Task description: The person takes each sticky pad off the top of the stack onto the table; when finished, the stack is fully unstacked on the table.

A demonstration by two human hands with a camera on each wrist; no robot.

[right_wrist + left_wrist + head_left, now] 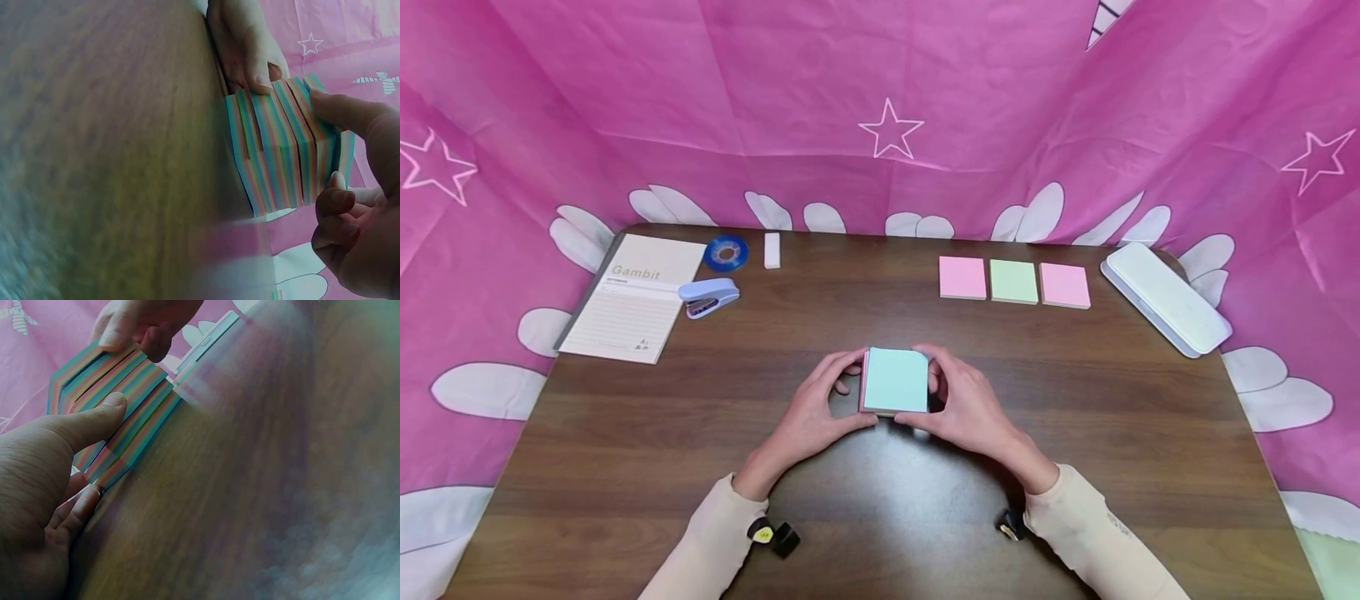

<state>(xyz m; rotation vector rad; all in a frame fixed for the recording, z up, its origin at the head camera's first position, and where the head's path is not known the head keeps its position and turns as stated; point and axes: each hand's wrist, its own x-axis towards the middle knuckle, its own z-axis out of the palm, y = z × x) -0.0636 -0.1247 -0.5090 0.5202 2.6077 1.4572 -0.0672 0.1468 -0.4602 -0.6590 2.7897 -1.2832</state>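
Observation:
A stack of sticky note pads stands near the middle of the table, its top sheet light blue-green. Striped pastel edges of several pads show in the left wrist view, slightly out of line with one another. My left hand grips the stack's left side, thumb across the near face and fingers behind. From the right, my right hand holds it higher up, thumb on the near face by the top pads. In the right wrist view some of its fingers are curled beside the stack.
Two pink pads and a green pad lie in a row at the back right, beside a white case. At the back left are a notebook, a stapler, blue tape and a white eraser.

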